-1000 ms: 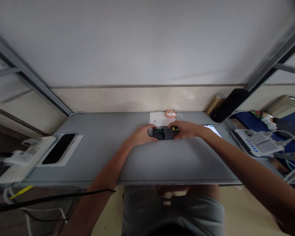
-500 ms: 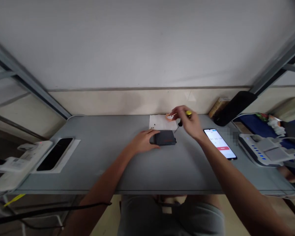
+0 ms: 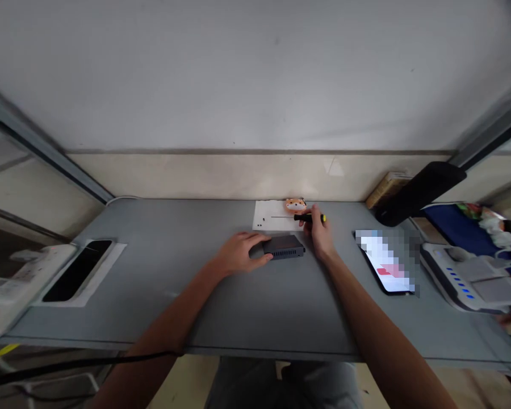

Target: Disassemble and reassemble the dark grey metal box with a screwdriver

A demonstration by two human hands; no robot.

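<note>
The left hand [image 3: 238, 254] grips a vented black case [image 3: 285, 246]; the right hand [image 3: 320, 232] holds a screwdriver [image 3: 301, 217]. The lit smartphone's [image 3: 384, 264] writing is pixelated.

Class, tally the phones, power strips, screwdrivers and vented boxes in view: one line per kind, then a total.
Phones: 2
Power strips: 2
Screwdriver: 1
Vented box: 1
Total: 6

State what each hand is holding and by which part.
The right hand holds the screwdriver by its black-and-yellow handle; the left hand grips the dark vented case by its left end.
</note>
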